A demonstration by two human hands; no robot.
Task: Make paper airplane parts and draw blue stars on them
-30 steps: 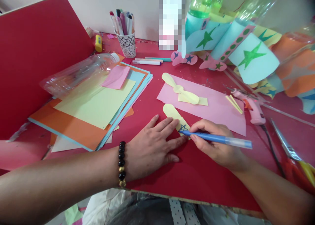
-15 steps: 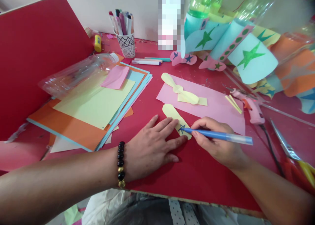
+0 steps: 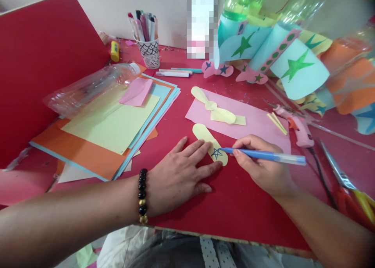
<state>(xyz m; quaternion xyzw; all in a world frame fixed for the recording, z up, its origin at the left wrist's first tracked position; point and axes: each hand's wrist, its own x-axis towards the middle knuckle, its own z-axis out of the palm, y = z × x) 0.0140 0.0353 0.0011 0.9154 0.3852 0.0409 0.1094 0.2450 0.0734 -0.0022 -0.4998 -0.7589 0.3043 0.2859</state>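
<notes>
A rounded yellow paper strip (image 3: 202, 133) lies on the red tabletop with a blue star outline (image 3: 216, 154) near its lower end. My left hand (image 3: 184, 166) rests flat with fingers spread, its fingertips pressing on the strip's edge. Between the fingers of my right hand (image 3: 260, 164) is a blue felt-tip pen (image 3: 254, 154), its tip at the upper right of the star. Just beyond, a twisted yellow paper propeller shape (image 3: 212, 105) and a small yellow rectangle (image 3: 240, 120) sit on a pink sheet (image 3: 263, 134).
Coloured paper (image 3: 96, 158) and a clear plastic bottle (image 3: 93, 86) lie at left. Behind stands a cup of markers (image 3: 149, 53). Decorated bottle rockets (image 3: 254, 45) fill the back right. A pink glue gun (image 3: 303, 135) and scissors (image 3: 340, 174) lie at right.
My right hand and the pen have shifted slightly right and up, uncovering more of the star, whose lines look more complete. The left hand stays on the strip.
</notes>
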